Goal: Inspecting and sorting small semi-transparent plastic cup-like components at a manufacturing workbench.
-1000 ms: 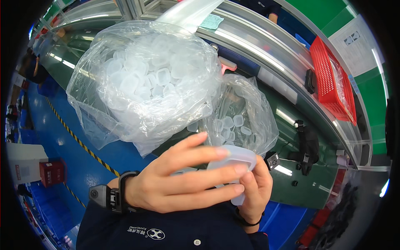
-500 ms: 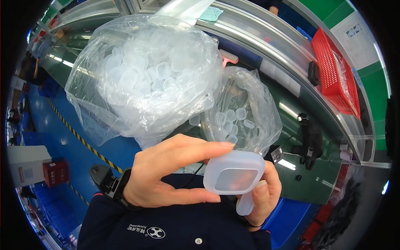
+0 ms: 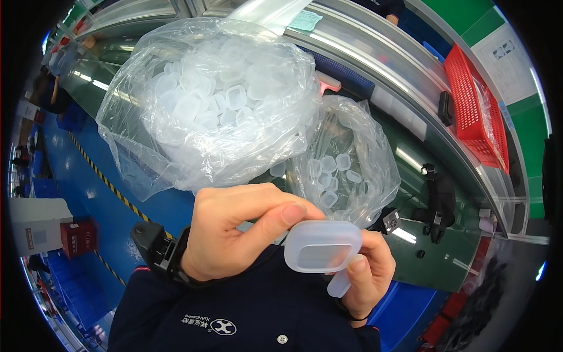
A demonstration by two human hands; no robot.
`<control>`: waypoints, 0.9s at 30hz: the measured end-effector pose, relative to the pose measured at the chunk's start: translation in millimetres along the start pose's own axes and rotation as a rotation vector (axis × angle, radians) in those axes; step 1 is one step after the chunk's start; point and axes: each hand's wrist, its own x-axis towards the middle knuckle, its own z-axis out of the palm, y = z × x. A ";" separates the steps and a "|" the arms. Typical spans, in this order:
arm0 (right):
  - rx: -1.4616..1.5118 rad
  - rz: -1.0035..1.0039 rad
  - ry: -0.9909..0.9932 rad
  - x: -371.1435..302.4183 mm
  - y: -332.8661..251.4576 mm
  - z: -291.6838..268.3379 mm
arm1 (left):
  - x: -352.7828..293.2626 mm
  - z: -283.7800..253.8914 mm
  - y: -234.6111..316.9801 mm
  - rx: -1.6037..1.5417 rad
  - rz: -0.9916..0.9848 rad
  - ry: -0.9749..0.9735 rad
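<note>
A frosted translucent plastic cup [image 3: 328, 256], rounded-square with a flat panel facing me, is tilted in front of my chest. My right hand [image 3: 373, 274] grips it from the right, thumb in front and fingers partly behind. A narrow frosted tab [image 3: 339, 284] sticks out below by that thumb; whether it belongs to the cup is unclear. My left hand [image 3: 240, 229] is closed at the cup's upper left edge, thumb bent against the forefinger; its other fingertips are hidden. Beyond stands a big clear bag [image 3: 126, 149] full of similar frosted pieces [image 3: 236, 97].
A smaller clear bag [image 3: 384, 170] holds several small frosted pieces [image 3: 343, 161]. Black equipment [image 3: 438, 202] rests on the green worktop [image 3: 404, 258] at right. A red basket [image 3: 472, 111] stands at the far right, beyond a metal rail. A pink-handled tool [image 3: 329, 83] lies behind the bags.
My left thumb has risen from below the cup to its upper left edge, beside the forefinger. The cup has tipped and shifted slightly left, still in my right hand.
</note>
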 end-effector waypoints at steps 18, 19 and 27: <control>-0.127 -0.170 0.070 8.9 7.7 4.1 | 3.1 -4.4 -9.1 -0.193 0.106 -0.236; -0.278 -0.310 0.064 10.7 10.9 2.6 | 3.8 -3.5 -9.7 -0.185 0.166 -0.253; -0.273 -0.347 0.125 7.4 11.9 0.3 | -1.3 3.7 -5.6 -0.565 -0.286 -0.166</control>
